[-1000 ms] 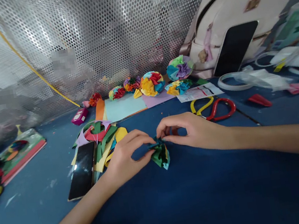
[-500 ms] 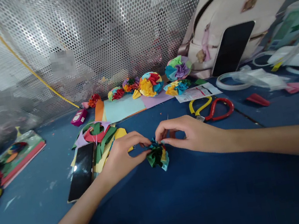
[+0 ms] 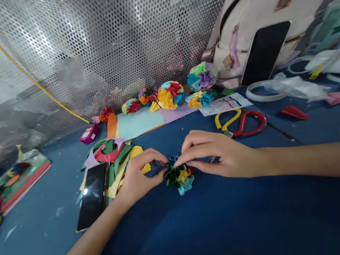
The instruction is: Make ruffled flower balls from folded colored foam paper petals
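Observation:
A small ruffled flower [image 3: 179, 174] in dark green, yellow, light blue, red and blue lies on the blue table between my hands. My left hand [image 3: 143, 173] pinches its left edge between thumb and fingers. Over its upper right side reaches my right hand [image 3: 216, 152], its index fingertip on the blue and green folds and its thumb by the red part. Left of my left hand are cut paper scraps [image 3: 112, 154] in green, red, purple and yellow, with a black phone [image 3: 93, 197] lying against them.
Scissors [image 3: 249, 123] with red and yellow handles lie behind my right hand. Finished ruffled flowers [image 3: 171, 95] and paper sheets [image 3: 139, 122] line the back. A backpack [image 3: 268, 11] with a phone [image 3: 265, 53] leaning on it stands back right, near a tape roll [image 3: 263, 92].
The flower's folds have spread and turned, showing more yellow and red. My right hand's index finger has stretched out over the flower's top, and its thumb has shifted right.

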The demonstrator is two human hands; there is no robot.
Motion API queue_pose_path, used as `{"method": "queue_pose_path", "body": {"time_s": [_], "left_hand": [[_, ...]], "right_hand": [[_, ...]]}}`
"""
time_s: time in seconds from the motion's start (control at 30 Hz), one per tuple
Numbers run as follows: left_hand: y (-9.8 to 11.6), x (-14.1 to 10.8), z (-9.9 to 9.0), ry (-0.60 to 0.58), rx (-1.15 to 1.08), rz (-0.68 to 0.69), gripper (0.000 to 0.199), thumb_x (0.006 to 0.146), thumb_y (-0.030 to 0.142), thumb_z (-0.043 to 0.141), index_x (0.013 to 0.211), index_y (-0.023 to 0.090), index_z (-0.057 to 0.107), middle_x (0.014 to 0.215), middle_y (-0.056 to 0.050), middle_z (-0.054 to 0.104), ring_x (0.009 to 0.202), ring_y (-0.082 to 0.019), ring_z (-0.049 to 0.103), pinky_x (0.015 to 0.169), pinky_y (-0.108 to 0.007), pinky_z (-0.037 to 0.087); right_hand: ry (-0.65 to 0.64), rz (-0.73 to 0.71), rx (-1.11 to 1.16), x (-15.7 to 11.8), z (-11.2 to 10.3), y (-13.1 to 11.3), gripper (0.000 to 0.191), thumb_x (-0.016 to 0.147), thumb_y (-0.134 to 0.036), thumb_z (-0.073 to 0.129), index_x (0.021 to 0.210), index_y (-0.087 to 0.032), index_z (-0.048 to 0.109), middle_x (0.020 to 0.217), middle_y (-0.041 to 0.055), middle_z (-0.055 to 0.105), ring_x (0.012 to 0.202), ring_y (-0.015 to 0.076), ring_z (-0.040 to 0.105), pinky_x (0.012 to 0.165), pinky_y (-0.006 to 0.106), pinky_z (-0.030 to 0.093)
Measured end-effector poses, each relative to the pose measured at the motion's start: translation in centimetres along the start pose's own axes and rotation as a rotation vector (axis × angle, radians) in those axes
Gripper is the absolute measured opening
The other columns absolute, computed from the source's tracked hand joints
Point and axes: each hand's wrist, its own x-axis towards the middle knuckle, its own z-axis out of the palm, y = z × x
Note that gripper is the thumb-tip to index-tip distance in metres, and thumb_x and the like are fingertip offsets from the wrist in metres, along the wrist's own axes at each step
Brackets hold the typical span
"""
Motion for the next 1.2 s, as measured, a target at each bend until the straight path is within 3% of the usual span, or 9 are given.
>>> {"method": "queue_pose_path", "body": {"time_s": [0.23, 0.43, 0.7, 0.93, 1.2], "left_hand": [[-1.1, -0.5, 1.1, 0.027, -0.064, -0.109, 0.013, 0.080, 0.009, 0.066, 0.090, 0.017, 0.071, 0.090, -0.007, 0.074, 0.084, -0.017, 0.071, 0.076, -0.028, 0.058], [-1.4, -0.7, 1.4, 0.047, -0.086, -0.103, 0.015, 0.079, 0.006, 0.066, 0.088, 0.017, 0.072, 0.090, -0.007, 0.076, 0.083, -0.016, 0.072, 0.076, -0.027, 0.059], [-1.1, -0.8, 1.4, 0.073, -0.011, -0.002, 0.018, 0.080, 0.003, 0.065, 0.089, 0.017, 0.073, 0.091, -0.008, 0.077, 0.085, -0.016, 0.073, 0.077, -0.028, 0.060], [-0.8, -0.9, 1.8, 0.082, 0.061, 0.025, 0.021, 0.076, 0.002, 0.062, 0.088, 0.018, 0.067, 0.092, -0.006, 0.074, 0.084, -0.015, 0.070, 0.076, -0.028, 0.058], [-0.8, -1.0, 1.8, 0.091, 0.044, -0.037, 0.018, 0.076, 0.002, 0.063, 0.085, 0.017, 0.066, 0.088, -0.004, 0.073, 0.081, -0.014, 0.069, 0.074, -0.025, 0.057]], "right_hand": [[-0.116, -0.194, -0.285, -1.3, 0.7, 1.0, 0.045, 0.103, -0.015, 0.049, 0.147, -0.024, 0.057, 0.098, 0.0059, 0.066, 0.085, 0.0186, 0.057, 0.077, 0.033, 0.051], [-0.104, -0.221, -0.262, -1.4, 0.8, 1.3, 0.047, 0.102, -0.013, 0.049, 0.147, -0.025, 0.055, 0.095, 0.0047, 0.066, 0.080, 0.0182, 0.056, 0.075, 0.032, 0.050], [0.094, 0.066, 0.029, -1.4, 0.6, 1.2, 0.029, 0.103, -0.015, 0.046, 0.124, -0.026, 0.063, 0.090, 0.0036, 0.062, 0.083, 0.0180, 0.060, 0.079, 0.033, 0.053], [-0.026, 0.144, 0.044, -1.5, 0.8, 1.3, 0.031, 0.097, -0.019, 0.060, 0.127, -0.024, 0.054, 0.118, 0.0099, 0.062, 0.100, 0.0211, 0.062, 0.082, 0.034, 0.056], [-0.125, 0.219, 0.106, -1.5, 0.9, 1.6, 0.030, 0.098, -0.033, 0.066, 0.123, -0.023, 0.051, 0.121, 0.0085, 0.060, 0.104, 0.0210, 0.064, 0.089, 0.035, 0.053]]}}
